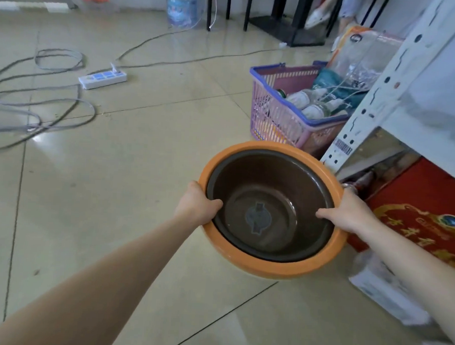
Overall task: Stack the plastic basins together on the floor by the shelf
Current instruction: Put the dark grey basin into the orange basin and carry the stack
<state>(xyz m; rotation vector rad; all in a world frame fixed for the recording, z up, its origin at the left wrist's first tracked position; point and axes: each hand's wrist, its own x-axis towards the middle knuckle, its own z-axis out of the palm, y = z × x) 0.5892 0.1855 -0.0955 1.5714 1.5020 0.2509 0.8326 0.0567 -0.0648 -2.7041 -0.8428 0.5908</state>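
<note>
1. Two bare forearms reached in from the near edge, and between them the nested basins were held just above the tiled floor [142, 168].
2. The left hand [197, 203] clasped the left side of the orange basin [282, 267], thumb hooked over the rim onto the dark brown basin [269, 201] seated inside it, fingers hidden below.
3. The right hand [350, 213] gripped the right side the same way, thumb pointing inward across the brown rim, fingers out of sight under the orange wall.
4. The brown basin sat fully within the orange one, its rim just inside the orange rim; a faint emblem showed at its bottom.
5. To the right, near the basins, a red box [424, 217] with gold characters lay under the white shelf [377, 101], whose perforated upright stood just beyond the orange rim.
6. Farther off, beside the upright, a pink basket [274, 114] with a blue rim held bottles.
7. Far left, a white power strip [102, 78] lay among grey cables [40, 109].
</note>
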